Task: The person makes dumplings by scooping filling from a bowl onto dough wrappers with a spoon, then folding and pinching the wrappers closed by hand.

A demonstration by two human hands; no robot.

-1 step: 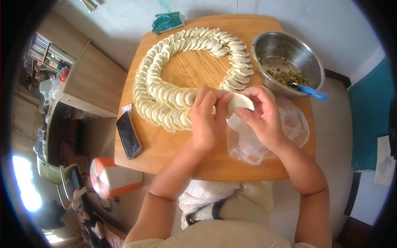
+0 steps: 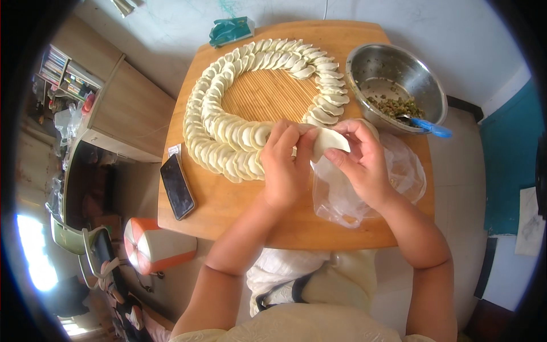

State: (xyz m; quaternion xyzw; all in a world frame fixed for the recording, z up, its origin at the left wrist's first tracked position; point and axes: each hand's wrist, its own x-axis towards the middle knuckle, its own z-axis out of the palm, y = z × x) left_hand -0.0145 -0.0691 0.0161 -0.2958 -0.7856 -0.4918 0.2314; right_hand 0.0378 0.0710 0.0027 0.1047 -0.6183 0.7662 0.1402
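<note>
The left hand (image 2: 285, 162) and the right hand (image 2: 364, 162) meet above the near right part of the dumpling ring, both holding one pale dough piece (image 2: 330, 142) between them. The left hand's thumb and fingers close on its left side, while the right thumb presses its lower right edge with the fingers curled behind; whether it contains anything cannot be told. A clear plastic bag (image 2: 347, 199) lies crumpled on the tabletop (image 2: 302, 228) below and beside the right hand. Just beyond the left hand, pale dumplings (image 2: 212, 105) overlap in a ring, two rows deep along the left, around a bare middle of slatted mat (image 2: 270, 94). To the right, near the tabletop's edge, a steel bowl (image 2: 399, 68) holds chopped filling (image 2: 396, 106), and a utensil's blue handle (image 2: 430, 126) sticks out over its near rim. A dark-screened phone (image 2: 177, 188) lies near the left edge, and a teal packet (image 2: 229, 31) sits at the far left corner. Farther left, an orange-and-white stool (image 2: 156, 248) stands on the floor, below a wooden cabinet (image 2: 134, 108) in the view.
</note>
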